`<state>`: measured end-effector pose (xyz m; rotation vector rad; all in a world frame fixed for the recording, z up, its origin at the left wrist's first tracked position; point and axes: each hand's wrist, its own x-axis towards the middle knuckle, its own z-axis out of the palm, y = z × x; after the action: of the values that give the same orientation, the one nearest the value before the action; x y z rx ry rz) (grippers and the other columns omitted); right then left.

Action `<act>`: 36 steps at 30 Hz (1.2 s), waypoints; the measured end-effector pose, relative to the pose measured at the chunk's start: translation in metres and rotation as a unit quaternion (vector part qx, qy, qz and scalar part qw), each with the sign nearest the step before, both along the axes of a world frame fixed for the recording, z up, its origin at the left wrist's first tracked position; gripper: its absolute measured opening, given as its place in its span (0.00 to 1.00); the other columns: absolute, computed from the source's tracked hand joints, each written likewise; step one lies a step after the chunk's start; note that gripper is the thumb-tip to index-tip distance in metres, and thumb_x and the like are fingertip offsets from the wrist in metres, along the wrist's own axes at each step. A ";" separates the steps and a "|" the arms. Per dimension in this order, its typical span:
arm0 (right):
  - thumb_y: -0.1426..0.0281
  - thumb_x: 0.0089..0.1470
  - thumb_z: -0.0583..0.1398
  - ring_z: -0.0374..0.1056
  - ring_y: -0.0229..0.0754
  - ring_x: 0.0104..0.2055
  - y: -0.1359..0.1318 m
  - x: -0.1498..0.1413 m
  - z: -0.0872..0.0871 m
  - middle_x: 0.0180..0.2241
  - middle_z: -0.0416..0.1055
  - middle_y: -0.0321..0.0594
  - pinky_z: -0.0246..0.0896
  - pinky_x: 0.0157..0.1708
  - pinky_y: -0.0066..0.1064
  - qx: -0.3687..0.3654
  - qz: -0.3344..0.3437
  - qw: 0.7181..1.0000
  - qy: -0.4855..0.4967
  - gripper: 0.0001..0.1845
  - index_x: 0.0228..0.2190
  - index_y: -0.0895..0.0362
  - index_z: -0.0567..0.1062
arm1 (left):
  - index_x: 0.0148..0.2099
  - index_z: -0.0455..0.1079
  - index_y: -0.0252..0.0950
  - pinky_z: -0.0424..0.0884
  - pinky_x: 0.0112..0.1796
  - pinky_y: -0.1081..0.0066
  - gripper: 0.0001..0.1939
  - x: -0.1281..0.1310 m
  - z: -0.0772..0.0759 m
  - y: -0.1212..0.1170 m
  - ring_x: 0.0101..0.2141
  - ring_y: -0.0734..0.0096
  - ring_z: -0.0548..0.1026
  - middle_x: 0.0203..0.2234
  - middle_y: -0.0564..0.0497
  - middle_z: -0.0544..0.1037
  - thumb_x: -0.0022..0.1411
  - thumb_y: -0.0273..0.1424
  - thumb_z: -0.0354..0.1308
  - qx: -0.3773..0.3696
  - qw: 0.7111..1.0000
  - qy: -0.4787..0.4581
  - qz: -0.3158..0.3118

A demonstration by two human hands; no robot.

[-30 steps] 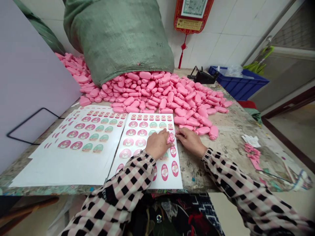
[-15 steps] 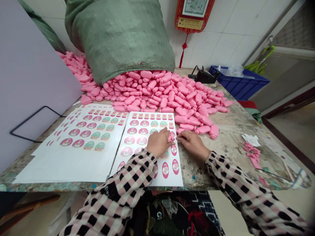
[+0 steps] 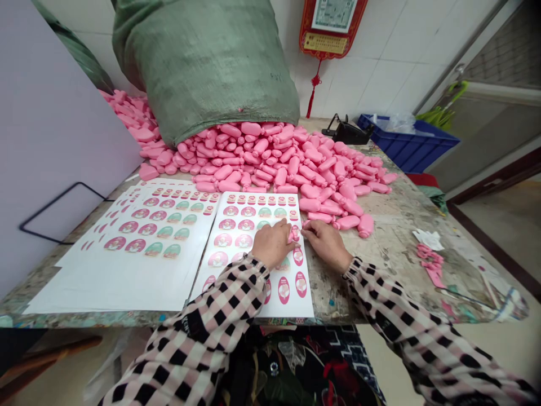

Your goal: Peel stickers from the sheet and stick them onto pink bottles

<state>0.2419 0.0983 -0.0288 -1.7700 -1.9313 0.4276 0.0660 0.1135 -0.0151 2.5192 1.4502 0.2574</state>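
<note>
My left hand (image 3: 273,243) rests on a white sticker sheet (image 3: 247,299), with its fingers curled near the sheet's right side. A bit of pink shows between its thumb and forefinger, beside an oval pink sticker; what it holds is partly hidden. Just past the sheet's right edge, my right hand (image 3: 327,245) has thumb and forefinger pinched together by that sticker. Anything in the pinch is too small to make out. Round, oval and small pink and green stickers cover the sheet. Beyond it lies a heap of small pink plastic bottles (image 3: 270,160).
A green sack (image 3: 211,62) leans over the bottle heap. More sticker sheets (image 3: 114,282) are stacked at left, near a pale panel (image 3: 63,129). Farther right are a black tape dispenser (image 3: 350,132), a blue crate (image 3: 409,146), and a crumpled white scrap (image 3: 429,239).
The right hand and sleeve have shifted slightly left, closer to the sheet's edge. My left hand stays almost in place on the sheet.
</note>
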 end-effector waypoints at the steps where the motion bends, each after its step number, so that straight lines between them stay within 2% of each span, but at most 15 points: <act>1: 0.64 0.53 0.55 0.65 0.40 0.34 0.000 0.000 0.001 0.32 0.72 0.37 0.53 0.33 0.29 0.000 0.002 1.000 -0.002 0.08 0.29 0.55 0.72 | 0.53 0.63 0.41 0.64 0.40 0.61 0.25 0.000 0.000 0.000 0.42 0.55 0.71 0.57 0.48 0.63 0.56 0.47 0.51 0.003 1.000 -0.001 0.001; 6: 0.61 0.54 0.54 0.65 0.39 0.32 0.003 0.001 0.011 0.30 0.72 0.36 0.51 0.29 0.28 -0.013 0.011 1.000 -0.013 0.11 0.32 0.55 0.72 | 0.54 0.63 0.42 0.64 0.38 0.60 0.27 -0.003 0.001 0.000 0.40 0.53 0.71 0.57 0.49 0.63 0.55 0.48 0.51 0.004 1.000 -0.002 -0.002; 11: 0.63 0.52 0.56 0.65 0.38 0.29 0.004 -0.004 0.019 0.27 0.72 0.35 0.48 0.27 0.28 -0.041 -0.015 0.998 -0.047 0.09 0.28 0.55 0.72 | 0.57 0.61 0.45 0.65 0.37 0.58 0.30 -0.003 0.005 0.004 0.42 0.48 0.70 0.58 0.49 0.61 0.54 0.51 0.51 -0.023 1.000 0.010 -0.003; 17: 0.64 0.51 0.56 0.64 0.39 0.30 -0.002 -0.015 0.023 0.29 0.71 0.37 0.45 0.25 0.29 0.017 -0.055 0.990 -0.132 0.08 0.27 0.54 0.71 | 0.57 0.61 0.48 0.65 0.38 0.57 0.31 -0.001 0.008 0.010 0.43 0.47 0.70 0.59 0.51 0.59 0.51 0.51 0.53 -0.045 0.999 0.013 -0.009; 20: 0.64 0.51 0.56 0.64 0.40 0.29 -0.006 -0.019 0.023 0.29 0.70 0.37 0.44 0.24 0.29 0.041 -0.059 0.987 -0.141 0.08 0.27 0.54 0.71 | 0.57 0.59 0.49 0.66 0.37 0.57 0.32 -0.002 0.006 0.010 0.44 0.47 0.70 0.59 0.52 0.59 0.51 0.51 0.53 -0.039 0.999 0.012 0.000; 26: 0.61 0.50 0.57 0.64 0.39 0.30 -0.015 -0.019 0.014 0.29 0.71 0.35 0.49 0.27 0.29 0.062 -0.100 0.993 -0.010 0.11 0.25 0.54 0.72 | 0.56 0.60 0.45 0.65 0.38 0.58 0.33 -0.004 0.000 0.005 0.43 0.49 0.69 0.58 0.48 0.61 0.51 0.52 0.53 -0.009 1.000 -0.008 0.010; 31: 0.57 0.49 0.58 0.64 0.39 0.29 -0.022 -0.010 0.012 0.27 0.71 0.36 0.53 0.29 0.29 0.107 -0.154 0.977 0.103 0.14 0.25 0.55 0.72 | 0.55 0.62 0.42 0.64 0.40 0.60 0.28 -0.010 -0.002 -0.003 0.41 0.54 0.69 0.51 0.46 0.68 0.55 0.50 0.51 0.033 0.997 -0.057 -0.027; 34: 0.57 0.47 0.59 0.63 0.38 0.27 -0.026 -0.005 0.017 0.25 0.70 0.36 0.54 0.28 0.29 0.116 -0.169 0.966 0.161 0.15 0.24 0.56 0.72 | 0.50 0.65 0.40 0.65 0.40 0.62 0.26 -0.016 0.004 -0.007 0.40 0.58 0.69 0.44 0.46 0.70 0.55 0.51 0.50 -0.003 0.984 -0.178 -0.002; 35: 0.57 0.47 0.60 0.62 0.38 0.26 -0.029 -0.005 0.021 0.24 0.70 0.35 0.54 0.28 0.29 0.113 -0.161 0.964 0.181 0.15 0.24 0.56 0.72 | 0.47 0.67 0.39 0.65 0.38 0.63 0.26 -0.018 0.007 -0.010 0.38 0.61 0.70 0.40 0.46 0.71 0.55 0.52 0.48 -0.038 0.969 -0.244 0.029; 36: 0.57 0.46 0.60 0.62 0.37 0.25 -0.032 -0.006 0.025 0.23 0.69 0.35 0.54 0.27 0.29 0.108 -0.150 0.961 0.204 0.15 0.23 0.57 0.72 | 0.45 0.67 0.38 0.66 0.35 0.66 0.27 -0.019 0.010 -0.012 0.35 0.64 0.70 0.35 0.47 0.71 0.56 0.53 0.46 -0.089 0.941 -0.320 0.063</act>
<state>0.2356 0.0659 -0.0037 -1.6413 -1.3469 0.4167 0.0469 0.1013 -0.0052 1.9267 1.2811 0.8359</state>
